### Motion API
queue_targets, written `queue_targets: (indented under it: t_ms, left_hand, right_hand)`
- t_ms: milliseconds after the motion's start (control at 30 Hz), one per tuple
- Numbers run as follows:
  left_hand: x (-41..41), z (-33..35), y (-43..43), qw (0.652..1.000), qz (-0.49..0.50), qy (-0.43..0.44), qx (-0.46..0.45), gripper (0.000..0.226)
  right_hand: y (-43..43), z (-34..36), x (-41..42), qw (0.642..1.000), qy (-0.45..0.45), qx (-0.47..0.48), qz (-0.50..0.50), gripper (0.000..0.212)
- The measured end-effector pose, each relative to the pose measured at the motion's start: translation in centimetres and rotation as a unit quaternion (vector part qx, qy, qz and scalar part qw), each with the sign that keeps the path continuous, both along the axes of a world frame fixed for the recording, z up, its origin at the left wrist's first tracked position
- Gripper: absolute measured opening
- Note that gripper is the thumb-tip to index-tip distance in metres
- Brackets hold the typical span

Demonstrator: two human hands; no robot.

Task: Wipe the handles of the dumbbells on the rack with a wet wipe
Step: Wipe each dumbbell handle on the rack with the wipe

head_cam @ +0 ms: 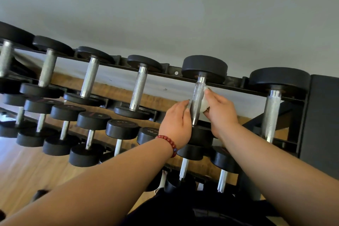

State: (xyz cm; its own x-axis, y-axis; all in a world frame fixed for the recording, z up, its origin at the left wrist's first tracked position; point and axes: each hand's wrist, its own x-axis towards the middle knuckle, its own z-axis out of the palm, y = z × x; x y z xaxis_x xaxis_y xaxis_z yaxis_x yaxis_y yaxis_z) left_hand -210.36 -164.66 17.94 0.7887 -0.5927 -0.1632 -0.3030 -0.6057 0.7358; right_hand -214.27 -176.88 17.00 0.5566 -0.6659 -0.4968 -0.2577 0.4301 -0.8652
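Observation:
A black rack [236, 86] carries rows of black dumbbells with knurled steel handles. My right hand [219, 112] holds a white wet wipe [204, 103] against the right side of one top-row handle [196, 100], second from the right. My left hand [177, 124], with a red bead bracelet on the wrist, lies against the left side of that same handle, fingers fairly straight. The wipe is mostly hidden between my palm and the handle.
More top-row dumbbells [138, 88] stand to the left and one larger dumbbell [271, 113] to the right. Lower rows [89, 134] sit below my arms. A grey wall [165, 5] is behind the rack, and a wooden floor [22, 170] lies at lower left.

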Motion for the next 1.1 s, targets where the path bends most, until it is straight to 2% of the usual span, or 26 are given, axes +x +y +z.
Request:
queue_targets:
  t_ms: [200,367,467,533,667,867,1000,1100]
  left_hand:
    - [0.4,-0.5,0.0,1.000,-0.011,-0.011,0.003,0.037]
    - [0.6,-0.7,0.2,1.000,-0.015,-0.003,0.010,0.038]
    - [0.7,-0.9,0.1,1.000,-0.016,0.000,0.011,0.040]
    - [0.7,-0.9,0.1,1.000,-0.018,-0.001,0.010,0.040]
    - [0.8,-1.0,0.3,1.000,-0.014,0.006,0.002,0.039]
    - [0.9,-1.1,0.3,1.000,-0.018,0.009,-0.001,0.039]
    - [0.9,-1.0,0.3,1.000,-0.017,0.011,-0.003,0.038]
    - [0.9,-1.0,0.3,1.000,-0.016,0.015,-0.001,0.039]
  right_hand:
    - [-0.6,1.0,2.8,0.990,0.002,0.102,-0.101,0.005]
    - [0.6,0.2,1.4,0.988,0.034,0.126,-0.088,0.010]
    - [-1.1,0.9,2.8,0.975,0.006,0.189,-0.113,0.002]
    - [-1.6,1.3,3.6,0.963,-0.018,0.232,-0.133,0.005]
    - [-0.1,0.5,2.3,0.969,0.013,0.218,-0.115,0.003]
    - [-0.4,0.9,2.7,0.975,0.003,0.188,-0.118,0.007]
    - [0.8,0.4,1.6,0.983,0.027,0.151,-0.104,0.015]
    - [0.1,0.8,2.4,0.978,0.008,0.165,-0.123,0.009]
